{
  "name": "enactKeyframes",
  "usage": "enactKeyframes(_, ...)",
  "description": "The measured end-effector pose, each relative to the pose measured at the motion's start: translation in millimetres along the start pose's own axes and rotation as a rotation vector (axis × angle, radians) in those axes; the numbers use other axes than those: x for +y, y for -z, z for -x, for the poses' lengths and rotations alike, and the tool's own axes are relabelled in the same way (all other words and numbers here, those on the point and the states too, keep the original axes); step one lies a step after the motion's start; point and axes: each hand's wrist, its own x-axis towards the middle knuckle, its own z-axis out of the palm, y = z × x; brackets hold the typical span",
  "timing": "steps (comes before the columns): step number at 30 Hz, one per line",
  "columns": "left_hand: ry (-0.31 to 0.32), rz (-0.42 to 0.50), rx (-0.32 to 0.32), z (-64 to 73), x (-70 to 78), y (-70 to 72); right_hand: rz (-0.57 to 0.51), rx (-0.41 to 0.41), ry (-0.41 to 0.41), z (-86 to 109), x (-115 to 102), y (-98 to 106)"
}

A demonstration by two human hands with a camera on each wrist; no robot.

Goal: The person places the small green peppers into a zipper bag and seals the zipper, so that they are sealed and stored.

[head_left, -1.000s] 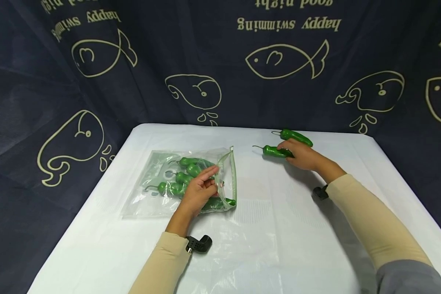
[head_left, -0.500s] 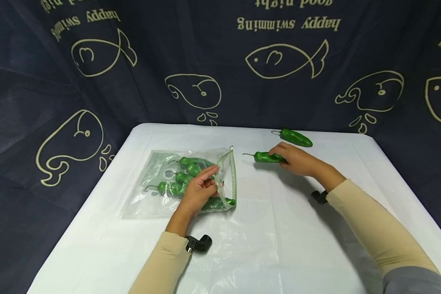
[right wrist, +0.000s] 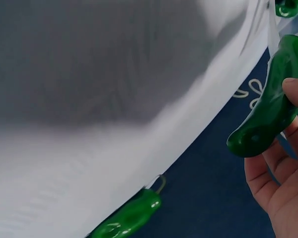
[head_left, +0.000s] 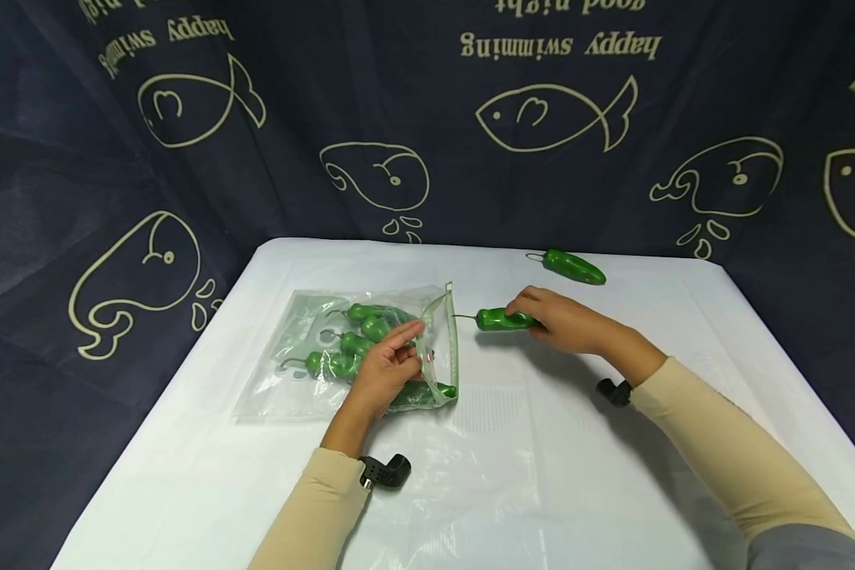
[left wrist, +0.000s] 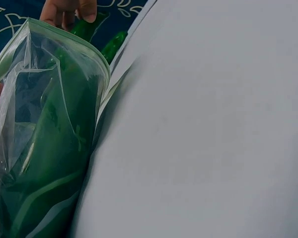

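Note:
My left hand (head_left: 385,372) grips the upper layer of a clear zip bag (head_left: 454,348) near its mouth, which gapes to the right. Several green chili peppers (head_left: 328,365) lie inside, stems mostly to the left, partly hidden by this hand. My right hand (head_left: 566,318) pinches another green chili pepper (head_left: 495,319) between thumb and fingers; its thin stem points left and reaches the bag's mouth. In the right wrist view the thumb presses on the held pepper (right wrist: 265,109). The left wrist view shows the bag's green-edged rim (left wrist: 64,33) standing open.
One more green chili pepper (head_left: 573,267) lies at the table's back edge, behind the right hand. A white sheet covers the table (head_left: 470,491). A dark curtain (head_left: 292,79) with fish drawings hangs directly behind it.
My right hand has carried the pepper left and toward the bag's mouth, away from the pepper at the back. The left hand and the bag have stayed in place.

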Motion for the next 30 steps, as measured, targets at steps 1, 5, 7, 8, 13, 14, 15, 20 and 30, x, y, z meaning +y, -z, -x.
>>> enactKeyframes(1,0.001,-0.001,-0.001,-0.1,0.0,0.2,-0.003,0.001,0.007,-0.4,-2.3,-0.3)
enactKeyframes(5,0.004,-0.001,-0.002,-0.1,0.1,0.4,-0.013,-0.013,0.023,-1.3,-10.1,-2.1)
enactKeyframes(7,0.003,0.001,-0.003,-0.2,0.6,0.3,-0.014,-0.023,0.027,-2.0,-13.0,-3.4)
enactKeyframes(8,0.002,0.002,-0.004,-0.2,0.7,0.2,-0.015,-0.029,0.029,-2.3,-14.2,-4.1)
enactKeyframes(13,0.004,0.009,-0.001,0.0,2.0,-0.2,-0.02,-0.046,0.047,-3.7,-18.6,-10.3)
enactKeyframes(14,0.006,0.01,0.0,-0.1,1.7,-0.2,-0.022,-0.047,0.053,-3.9,-19.4,-11.8)
enactKeyframes(15,0.008,0.012,0.003,0.0,1.7,-0.3,-0.025,-0.046,0.059,-3.9,-20.2,-13.1)
enactKeyframes(20,0.008,0.013,0.009,0.0,2.2,-1.1,-0.039,-0.054,0.061,-4.9,-24.8,-17.0)
enactKeyframes(30,0.008,0.014,0.007,-0.8,1.7,-1.6,-0.048,-0.078,0.076,-8.8,-38.9,-25.0)
